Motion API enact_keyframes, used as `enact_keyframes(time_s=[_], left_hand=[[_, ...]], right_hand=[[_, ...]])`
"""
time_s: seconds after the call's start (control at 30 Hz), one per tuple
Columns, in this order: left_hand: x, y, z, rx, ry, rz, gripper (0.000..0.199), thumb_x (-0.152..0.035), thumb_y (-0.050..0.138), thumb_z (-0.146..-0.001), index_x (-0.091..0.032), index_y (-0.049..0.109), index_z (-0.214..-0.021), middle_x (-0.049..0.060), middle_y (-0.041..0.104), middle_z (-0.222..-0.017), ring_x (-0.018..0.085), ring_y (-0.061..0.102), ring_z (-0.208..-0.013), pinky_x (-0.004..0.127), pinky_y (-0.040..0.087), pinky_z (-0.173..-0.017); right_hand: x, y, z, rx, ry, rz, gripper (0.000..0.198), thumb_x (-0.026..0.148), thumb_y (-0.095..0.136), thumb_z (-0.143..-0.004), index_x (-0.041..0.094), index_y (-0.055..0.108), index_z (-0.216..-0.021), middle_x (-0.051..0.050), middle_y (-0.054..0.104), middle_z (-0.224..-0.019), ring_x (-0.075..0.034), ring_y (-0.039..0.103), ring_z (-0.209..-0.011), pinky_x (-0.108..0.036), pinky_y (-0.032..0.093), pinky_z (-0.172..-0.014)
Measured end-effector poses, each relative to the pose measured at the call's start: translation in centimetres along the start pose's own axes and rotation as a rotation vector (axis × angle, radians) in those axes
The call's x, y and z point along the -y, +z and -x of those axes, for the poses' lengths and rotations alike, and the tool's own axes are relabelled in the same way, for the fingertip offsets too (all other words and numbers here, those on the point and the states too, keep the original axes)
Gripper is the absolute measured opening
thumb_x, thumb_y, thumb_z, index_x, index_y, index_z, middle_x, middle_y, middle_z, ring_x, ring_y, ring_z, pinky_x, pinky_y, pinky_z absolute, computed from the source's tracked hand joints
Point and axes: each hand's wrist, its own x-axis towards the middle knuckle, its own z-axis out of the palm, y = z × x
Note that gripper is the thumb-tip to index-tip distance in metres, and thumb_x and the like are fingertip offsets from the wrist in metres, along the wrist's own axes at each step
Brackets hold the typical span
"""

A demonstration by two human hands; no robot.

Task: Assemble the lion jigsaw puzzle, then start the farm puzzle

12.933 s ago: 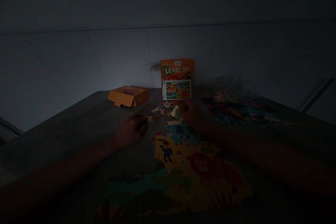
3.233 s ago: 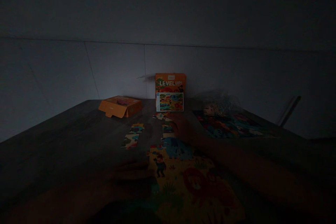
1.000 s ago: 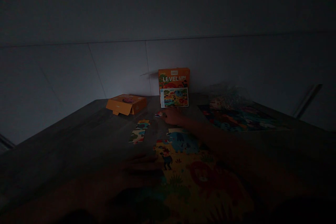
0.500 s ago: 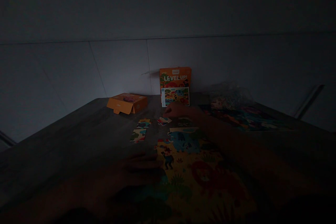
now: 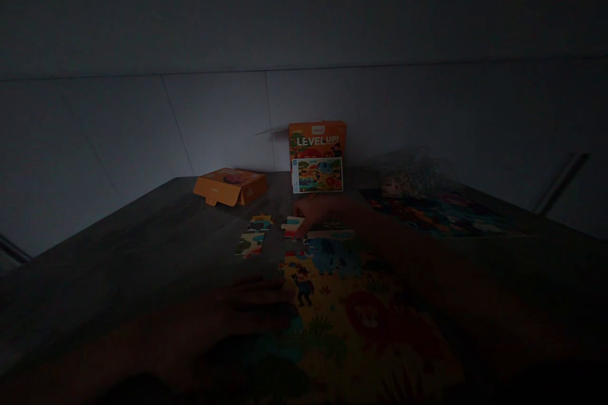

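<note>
At 12 o'clock of the assembled puzzle (image 5: 332, 310), the right hand (image 5: 323, 207) pinched a puzzle piece (image 5: 291, 226), while the left hand (image 5: 242, 311), released, lay flat at 9 o'clock.

Single view, worn on person's head. Camera sat above near side of surface (image 5: 156, 228), looking forward and down along both forearms. Faced wall (image 5: 218, 120) about square-on; wall filled upper half of frame. Puzzle (image 5: 327, 294) ran toward lens at frame bottom. Left hand (image 5: 249, 305) showed close, lower left of centre; right hand (image 5: 320, 209) farther out, near mid-frame. Upright orange box (image 5: 316, 141) stood beyond. Framing was wide, took in surface's left and right edges.
</note>
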Motion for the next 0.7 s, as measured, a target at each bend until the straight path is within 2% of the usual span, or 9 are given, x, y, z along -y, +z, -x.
enact_keyframes(time_s=[0.07,0.2,0.33,0.43,0.57,0.7], left_hand=[[-0.1,-0.1,0.0,-0.007,-0.005,0.002,0.077,-0.033,0.063,-0.090,-0.028,0.024,-0.156,0.005,0.028,-0.161,0.029,0.028,-0.147,0.046,0.028,-0.121],[-0.1,0.0,0.0,-0.009,0.004,0.004,0.075,-0.034,0.062,-0.091,-0.028,0.024,-0.156,0.005,0.027,-0.162,0.029,0.027,-0.148,0.047,0.026,-0.122],[0.4,0.1,0.1,0.004,0.015,0.035,0.073,-0.036,0.061,-0.091,-0.028,0.026,-0.155,0.004,0.026,-0.162,0.029,0.023,-0.149,0.047,0.023,-0.123],[0.6,0.1,0.1,0.025,0.004,0.057,0.072,-0.039,0.059,-0.092,-0.025,0.028,-0.155,0.006,0.024,-0.162,0.031,0.019,-0.150,0.049,0.020,-0.123],[0.1,-0.2,-0.2,0.014,0.017,0.036,0.073,-0.037,0.059,-0.092,-0.027,0.024,-0.156,0.005,0.025,-0.162,0.030,0.022,-0.149,0.048,0.021,-0.123],[0.0,-0.2,-0.3,0.002,0.023,0.030,0.073,-0.034,0.060,-0.092,-0.026,0.025,-0.156,0.006,0.025,-0.162,0.030,0.024,-0.148,0.047,0.022,-0.123]], right_hand=[[-0.6,-0.2,0.0,0.076,-0.019,-0.097,0.040,0.038,0.086,-0.059,0.016,0.072,-0.089,-0.002,0.071,-0.080,-0.014,0.060,-0.064,-0.023,0.045,-0.060],[-1.4,-0.1,0.3,0.109,-0.041,-0.291,0.039,0.031,0.079,-0.067,0.016,0.070,-0.103,-0.004,0.072,-0.093,-0.015,0.062,-0.073,-0.023,0.044,-0.063],[-2.0,0.1,0.6,0.168,-0.025,-0.401,0.024,0.031,0.067,-0.078,0.013,0.070,-0.093,-0.001,0.068,-0.078,-0.010,0.054,-0.060,-0.021,0.041,-0.057],[-2.0,0.4,0.8,0.172,0.003,-0.465,0.026,0.034,0.056,-0.086,0.011,0.069,-0.089,0.000,0.062,-0.068,-0.007,0.042,-0.051,-0.020,0.034,-0.050],[-1.4,0.4,0.9,0.172,0.002,-0.493,0.029,0.037,0.059,-0.085,0.011,0.069,-0.092,0.000,0.062,-0.069,-0.007,0.042,-0.054,-0.021,0.033,-0.051],[-0.5,0.0,0.6,0.242,-0.005,-0.433,0.026,0.038,0.069,-0.076,0.013,0.070,-0.081,0.002,0.061,-0.063,-0.008,0.044,-0.053,-0.022,0.032,-0.052]])
